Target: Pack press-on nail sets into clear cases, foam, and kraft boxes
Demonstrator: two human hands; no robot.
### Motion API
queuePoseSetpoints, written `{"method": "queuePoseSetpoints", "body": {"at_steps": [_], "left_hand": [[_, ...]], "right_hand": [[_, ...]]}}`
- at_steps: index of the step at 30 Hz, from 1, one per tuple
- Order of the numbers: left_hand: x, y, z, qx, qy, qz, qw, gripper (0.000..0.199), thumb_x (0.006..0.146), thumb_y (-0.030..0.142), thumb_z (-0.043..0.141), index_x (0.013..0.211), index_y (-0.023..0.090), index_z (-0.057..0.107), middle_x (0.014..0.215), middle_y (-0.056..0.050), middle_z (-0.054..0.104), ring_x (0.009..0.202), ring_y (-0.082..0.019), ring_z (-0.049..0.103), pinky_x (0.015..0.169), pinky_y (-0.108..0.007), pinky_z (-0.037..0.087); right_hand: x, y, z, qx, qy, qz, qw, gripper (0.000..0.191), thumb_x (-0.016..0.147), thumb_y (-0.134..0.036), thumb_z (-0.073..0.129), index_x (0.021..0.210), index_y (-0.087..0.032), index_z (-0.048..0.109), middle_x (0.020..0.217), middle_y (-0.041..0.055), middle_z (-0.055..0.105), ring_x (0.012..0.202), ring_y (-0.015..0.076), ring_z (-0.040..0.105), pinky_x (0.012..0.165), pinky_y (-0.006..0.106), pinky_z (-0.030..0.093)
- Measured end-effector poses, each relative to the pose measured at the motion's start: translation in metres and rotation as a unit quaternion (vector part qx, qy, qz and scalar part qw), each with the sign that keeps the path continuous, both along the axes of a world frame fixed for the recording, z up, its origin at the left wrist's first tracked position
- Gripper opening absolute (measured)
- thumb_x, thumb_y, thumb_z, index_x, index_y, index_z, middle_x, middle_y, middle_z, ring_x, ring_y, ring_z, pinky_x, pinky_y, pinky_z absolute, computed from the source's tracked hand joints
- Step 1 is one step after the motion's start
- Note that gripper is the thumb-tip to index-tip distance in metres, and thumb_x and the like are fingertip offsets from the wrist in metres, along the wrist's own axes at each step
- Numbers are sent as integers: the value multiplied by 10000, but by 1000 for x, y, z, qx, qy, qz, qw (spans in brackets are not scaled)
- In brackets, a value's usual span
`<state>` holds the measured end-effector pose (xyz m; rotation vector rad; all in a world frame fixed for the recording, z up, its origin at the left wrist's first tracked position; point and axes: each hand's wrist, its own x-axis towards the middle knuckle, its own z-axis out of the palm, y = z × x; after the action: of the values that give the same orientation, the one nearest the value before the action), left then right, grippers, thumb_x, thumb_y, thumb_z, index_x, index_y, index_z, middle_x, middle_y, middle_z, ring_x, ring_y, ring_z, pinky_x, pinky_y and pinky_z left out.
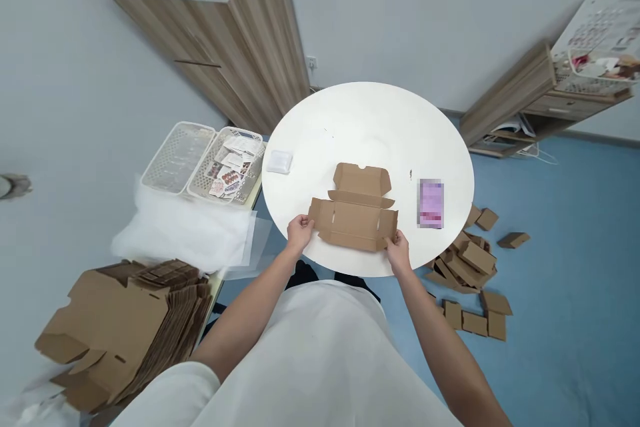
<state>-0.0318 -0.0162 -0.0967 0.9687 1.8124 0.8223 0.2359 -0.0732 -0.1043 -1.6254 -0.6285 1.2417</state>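
Observation:
An unfolded brown cardboard box (356, 219) lies on the round white table (370, 120), near its front edge. Its lid panel points away from me, and its side flaps spread left and right. My left hand (301, 232) pinches the left flap between thumb and fingers. At the right front corner, my right hand (398, 252) grips the other side flap. To the right of the cardboard lies a pink-purple item (431, 203), blurred by pixelation. A small clear-and-white packet (279, 161) rests at the table's left edge.
Left of the table are two white plastic baskets (227, 163), white plastic sheeting (185, 223) and a stack of flat cardboard (130, 327). Folded boxes (467, 260) are piled on the blue floor at right. A wooden cabinet (215, 47) stands behind on the left.

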Motion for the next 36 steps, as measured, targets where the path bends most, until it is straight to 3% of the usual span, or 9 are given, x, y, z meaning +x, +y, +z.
{"method": "queuePoseSetpoints", "body": {"at_steps": [4,8,10,12,16,19,25,31,36], "left_hand": [[2,4,-4,-8,44,-23,999,128,682,219,549,792,166,586,765,-33,635,702,-145,598,702,-286,466],[3,-3,6,39,165,-75,983,325,718,288,544,1015,157,535,981,-91,588,907,-202,553,805,-355,433],[4,-10,14,96,252,-122,955,501,707,357,574,1154,163,456,1159,-127,494,1081,-255,451,881,-411,371],[5,-17,20,146,300,-222,916,589,680,408,611,1197,190,429,1244,-129,427,1156,-285,370,921,-441,311],[8,-21,22,177,313,-436,825,386,690,372,634,1047,248,554,1161,-87,518,1118,-277,395,916,-441,260],[9,-17,13,184,324,-479,795,209,754,297,582,958,250,592,1010,-66,598,1048,-243,448,914,-444,228],[8,-10,-1,197,321,-480,793,137,820,295,498,858,234,615,848,-32,634,878,-190,523,922,-451,191],[7,-3,2,159,301,-465,817,193,844,271,437,822,234,625,842,-40,626,828,-186,533,936,-453,174],[-3,2,5,141,283,-458,831,196,793,160,457,826,245,630,799,-50,606,847,-203,524,936,-468,186]], "right_hand": [[8,-3,-12,-44,-86,67,993,324,692,-314,514,984,-175,528,987,87,625,869,209,591,750,363,476],[13,4,-2,-24,-248,69,966,488,700,-295,492,1172,-186,432,1148,104,531,984,214,525,818,374,436],[15,14,9,13,-326,60,943,475,733,-282,439,1199,-194,408,1195,104,482,1046,213,476,852,381,408],[15,29,18,54,-375,82,922,419,758,-262,400,1171,-200,436,1176,92,490,1081,210,444,890,386,375],[12,63,23,45,-404,200,891,393,749,-249,444,1137,-197,484,1148,85,527,1075,222,454,924,403,343],[9,81,16,-3,-413,239,879,400,745,-224,448,1142,-214,486,1146,73,535,1056,228,476,916,425,346],[8,93,6,-31,-418,244,875,368,726,-165,442,1080,-222,526,1102,54,538,1023,206,502,899,403,380],[2,94,4,-23,-362,227,904,389,719,-113,415,1078,-199,539,1085,53,562,982,181,537,872,359,424],[-3,92,3,-21,-358,219,908,444,695,-83,416,1105,-197,541,1074,54,588,955,181,561,876,373,430]]}}
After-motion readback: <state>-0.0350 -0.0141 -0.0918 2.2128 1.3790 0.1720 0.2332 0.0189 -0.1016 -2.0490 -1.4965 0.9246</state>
